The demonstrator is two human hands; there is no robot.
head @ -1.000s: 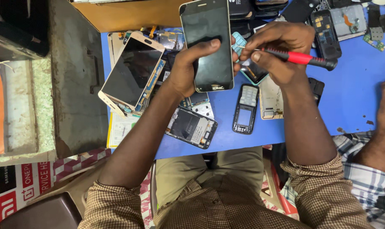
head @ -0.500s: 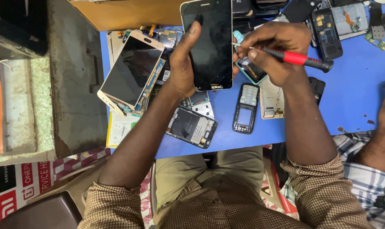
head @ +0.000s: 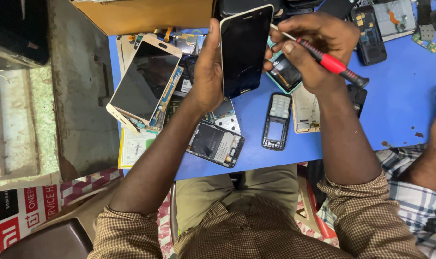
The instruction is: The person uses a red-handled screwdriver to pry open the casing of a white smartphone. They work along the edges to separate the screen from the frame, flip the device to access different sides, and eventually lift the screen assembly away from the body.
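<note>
upright, phone (head: 244, 48) gripped in left hand (head: 209, 72)

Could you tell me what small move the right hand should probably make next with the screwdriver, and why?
Probably ease the screwdriver tip along the dark phone edge: the left hand holds it tilted, and the right hand has the tip at its side.

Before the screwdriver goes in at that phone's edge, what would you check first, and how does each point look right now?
1. Left hand has a firm grip on the phone: ok, fingers wrap its edge.
2. Right hand controls the screwdriver: ok, held near the tip.
3. Tip set at the phone's right edge: cannot tell, too fine to see.
4. Phone tilted so the edge shows: ok.
5. Table free beneath the hands: not ok, a keypad phone and an open phone lie there.
</note>
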